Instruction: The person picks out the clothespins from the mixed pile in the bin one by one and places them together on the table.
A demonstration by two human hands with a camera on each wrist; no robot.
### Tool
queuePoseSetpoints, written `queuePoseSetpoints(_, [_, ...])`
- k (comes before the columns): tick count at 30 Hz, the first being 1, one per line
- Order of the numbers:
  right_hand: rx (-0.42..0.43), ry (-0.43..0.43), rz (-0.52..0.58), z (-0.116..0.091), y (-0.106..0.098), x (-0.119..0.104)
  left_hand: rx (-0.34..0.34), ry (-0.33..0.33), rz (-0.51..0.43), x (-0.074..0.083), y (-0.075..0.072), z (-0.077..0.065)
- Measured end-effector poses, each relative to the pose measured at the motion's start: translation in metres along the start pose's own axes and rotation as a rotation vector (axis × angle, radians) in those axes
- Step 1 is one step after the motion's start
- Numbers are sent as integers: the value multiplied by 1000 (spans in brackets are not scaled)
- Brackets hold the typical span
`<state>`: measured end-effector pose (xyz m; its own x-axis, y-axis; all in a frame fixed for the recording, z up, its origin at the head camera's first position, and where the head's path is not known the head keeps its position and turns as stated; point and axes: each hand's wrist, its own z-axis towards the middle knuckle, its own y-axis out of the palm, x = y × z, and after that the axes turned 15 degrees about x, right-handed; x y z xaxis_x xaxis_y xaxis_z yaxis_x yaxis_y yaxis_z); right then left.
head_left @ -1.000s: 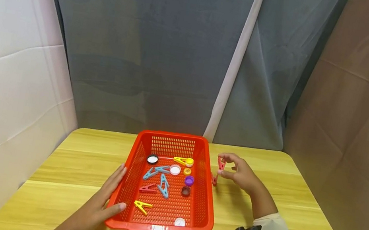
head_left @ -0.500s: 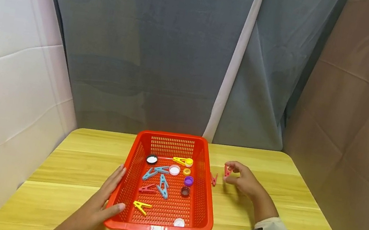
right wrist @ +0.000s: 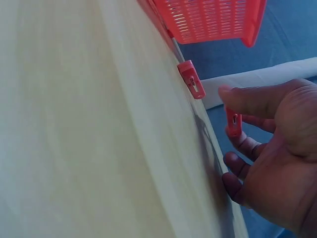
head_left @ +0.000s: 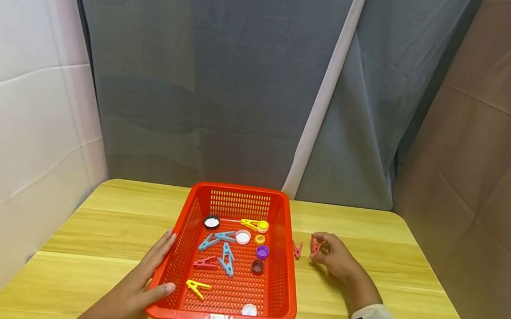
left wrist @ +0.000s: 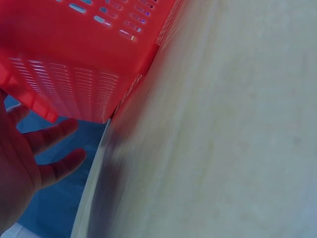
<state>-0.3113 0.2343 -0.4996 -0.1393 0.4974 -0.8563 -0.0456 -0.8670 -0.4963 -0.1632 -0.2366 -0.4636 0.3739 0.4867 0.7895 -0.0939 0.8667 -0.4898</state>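
Note:
My right hand pinches a red clothespin between thumb and fingers, close over the table to the right of the basket. In the right wrist view this clothespin shows beneath the thumb. A second red clothespin stands on the table between the hand and the basket. My left hand rests against the left side of the red plastic basket, its fingers straight along the wall and the thumb over the rim. Inside lie blue clothespins, a red clothespin and yellow clothespins.
The basket also holds several bottle caps, among them a purple cap, a brown cap, a black-rimmed cap and a white cap. The wooden table ends at a grey curtain behind; cloth walls flank both sides.
My right hand has moved right and down with its red clothespin, away from the standing one beside the basket. The left hand and the basket have stayed in place.

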Motion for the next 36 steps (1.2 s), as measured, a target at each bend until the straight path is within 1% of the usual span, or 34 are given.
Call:
queuePoseSetpoints(3, [6,-2,-8,0,2,4,-2,3,0,0,0,0])
queuePoseSetpoints(8, [26,-52,-57,-2,4,7,-3,10,6,0,0,1])
queuePoseSetpoints(10, [35,-68,-92,-4,5,7,-4,14,7,0,0,2])
queuePoseSetpoints(12, [46,-59,-118,-4,6,8,-4,17,8,0,0,2])
queuePoseSetpoints(15, [51,-75,-171,-4,8,9,-4,15,14,0,1,2])
queuePoseSetpoints(22, [45,-63,-177,-4,9,9,0,24,27,-1,1,2])
queuePoseSetpoints(36, [46,-91,-219,-4,11,9,-3,-5,23,-1,0,2])
